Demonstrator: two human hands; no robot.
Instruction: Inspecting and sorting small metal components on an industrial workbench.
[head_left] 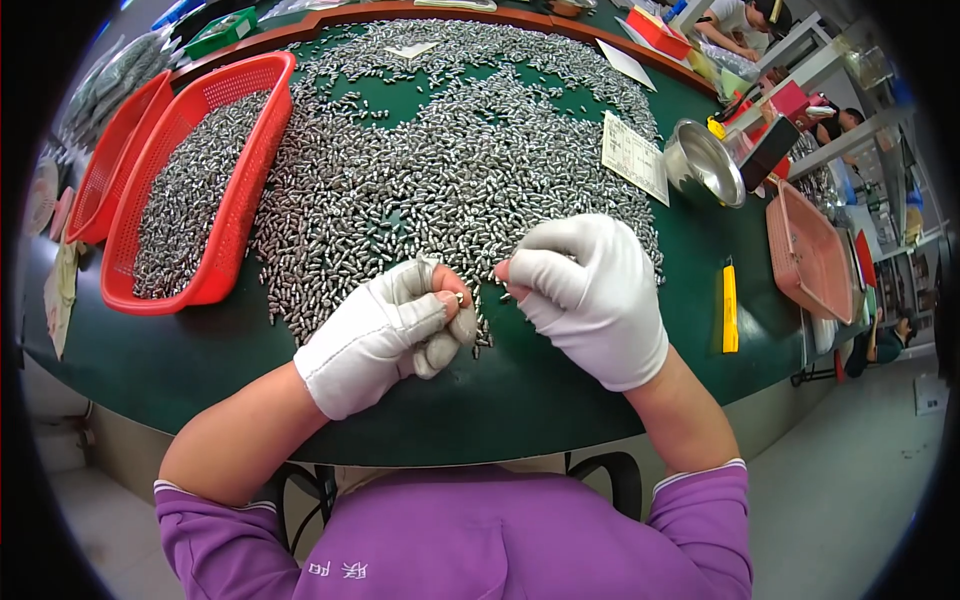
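Note:
Both hands wear white gloves that leave some fingertips bare, and they face each other over the near edge of a wide pile of small, shiny metal pieces (420, 175) on a green table (540, 400). Thumb and index finger of my left hand (375, 340) pinch one small metal piece (460, 298), of which only a tip shows. My right hand (595, 300), a little to the right, has its thumb and index finger pressed together. Whatever may lie between those fingertips is hidden.
At left, a red basket (225, 255) full of similar pieces stands beside another red basket (95, 215). To the right are a printed slip (633, 158), a steel bowl (705, 165), a yellow strip-shaped object (730, 310) and a pink basket (815, 255). Another person (735, 30) works at far right.

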